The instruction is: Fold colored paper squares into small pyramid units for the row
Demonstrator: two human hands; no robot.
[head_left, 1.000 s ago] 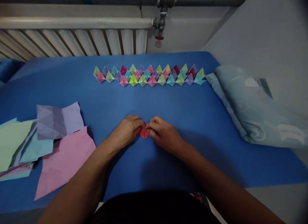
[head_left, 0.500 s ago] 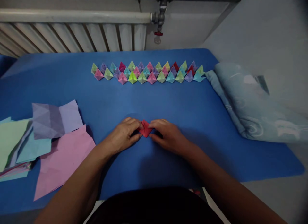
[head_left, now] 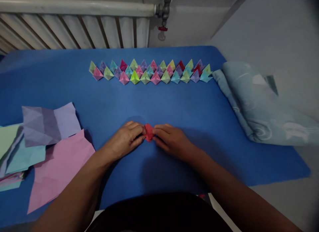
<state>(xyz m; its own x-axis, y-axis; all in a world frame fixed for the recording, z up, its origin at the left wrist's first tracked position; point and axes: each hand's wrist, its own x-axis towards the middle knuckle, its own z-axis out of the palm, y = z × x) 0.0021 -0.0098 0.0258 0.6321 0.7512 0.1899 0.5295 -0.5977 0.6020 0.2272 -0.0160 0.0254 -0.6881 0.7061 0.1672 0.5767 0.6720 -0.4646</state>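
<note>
A small red folded paper piece [head_left: 149,132] is held between my two hands above the front middle of the blue surface. My left hand [head_left: 129,137] pinches its left corner, with thumb and fingers closed. On the opposite side, my right hand [head_left: 169,139] grips the right corner the same way. The fingertips cover both side corners, so only the middle of the piece shows. Beyond my hands stand rows of small folded paper boats [head_left: 145,78] in pink, green, blue, purple, yellow and red.
To the left lie a creased purple sheet [head_left: 67,120], a pink sheet [head_left: 62,165] and a stack of coloured paper [head_left: 27,159]. A folded grey-blue blanket [head_left: 249,102] rests at the right. A radiator [head_left: 74,29] with a red-handled valve [head_left: 162,28] stands behind the blue table [head_left: 112,102].
My fingers have closed in more on the red paper piece, and its middle looks less pointed and more spread. The view has tilted slightly, shifting the sheets leftward in the picture.
</note>
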